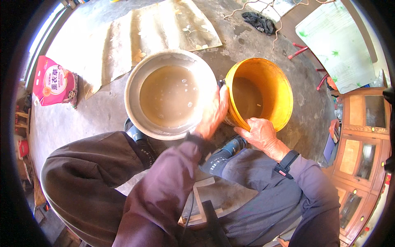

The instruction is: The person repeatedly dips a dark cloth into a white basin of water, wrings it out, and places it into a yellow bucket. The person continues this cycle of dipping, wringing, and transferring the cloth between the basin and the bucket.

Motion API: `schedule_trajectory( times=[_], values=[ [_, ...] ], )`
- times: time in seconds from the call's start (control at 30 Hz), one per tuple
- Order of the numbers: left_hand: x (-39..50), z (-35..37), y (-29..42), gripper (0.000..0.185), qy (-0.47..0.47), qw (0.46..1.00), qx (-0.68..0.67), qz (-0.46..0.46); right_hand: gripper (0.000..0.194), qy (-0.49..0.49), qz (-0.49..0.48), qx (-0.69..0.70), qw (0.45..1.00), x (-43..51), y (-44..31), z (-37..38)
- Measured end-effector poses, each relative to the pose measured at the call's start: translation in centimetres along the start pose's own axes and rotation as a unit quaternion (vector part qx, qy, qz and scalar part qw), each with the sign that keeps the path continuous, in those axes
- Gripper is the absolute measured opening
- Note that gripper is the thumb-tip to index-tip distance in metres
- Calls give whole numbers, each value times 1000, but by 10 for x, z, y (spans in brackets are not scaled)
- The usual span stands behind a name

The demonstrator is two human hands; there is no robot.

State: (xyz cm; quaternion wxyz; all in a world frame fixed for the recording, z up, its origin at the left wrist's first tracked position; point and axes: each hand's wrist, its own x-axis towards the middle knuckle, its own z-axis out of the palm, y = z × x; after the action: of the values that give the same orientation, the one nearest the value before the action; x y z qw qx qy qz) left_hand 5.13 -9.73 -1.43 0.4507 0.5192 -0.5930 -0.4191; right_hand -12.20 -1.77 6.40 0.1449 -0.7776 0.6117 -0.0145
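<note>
A wide metal basin (132, 105) with cloudy brown water stands on the floor before me, a few bubbles on the water. Right beside it is a yellow plastic bucket (282, 95), tilted, with murky liquid at its bottom. My right hand (259, 132) grips the bucket's near rim, thumb outside. My left hand (214, 114) lies between basin and bucket, against the bucket's left side; its fingers are partly hidden and blurred, so its hold is unclear. A small dark thing (221, 83) shows by its fingertips.
A pink bag (52, 83) bearing writing stands at left. Behind the basin lies a patterned sheet (197, 34). A black cloth (258, 22) is on the floor at the back. A red-legged table (339, 52) and a wooden cabinet (358, 137) stand at right. My feet flank the basin's near side.
</note>
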Motion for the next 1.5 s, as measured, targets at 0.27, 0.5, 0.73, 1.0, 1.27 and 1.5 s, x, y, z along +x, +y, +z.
schedule_trajectory(
  times=[0.27,0.5,0.73,1.0,1.27,1.5],
  values=[
    [-72,18,38,53,91,987,108,78,45,7,9,1,1000,-1,3,7],
    [-79,13,40,50,103,981,92,135,44,7,6,3,1000,1,3,5],
    [12,12,26,32,86,989,72,96,32,6,-7,36,999,0,0,-2],
    [122,11,1,35,-148,951,224,154,34,-12,-13,36,999,1,1,-6],
    [58,-23,-27,53,-181,967,158,80,40,40,-109,-21,993,0,9,0],
    [-16,-43,-37,42,-103,938,-234,-235,35,-58,-234,-40,970,3,47,-23]
  ],
)
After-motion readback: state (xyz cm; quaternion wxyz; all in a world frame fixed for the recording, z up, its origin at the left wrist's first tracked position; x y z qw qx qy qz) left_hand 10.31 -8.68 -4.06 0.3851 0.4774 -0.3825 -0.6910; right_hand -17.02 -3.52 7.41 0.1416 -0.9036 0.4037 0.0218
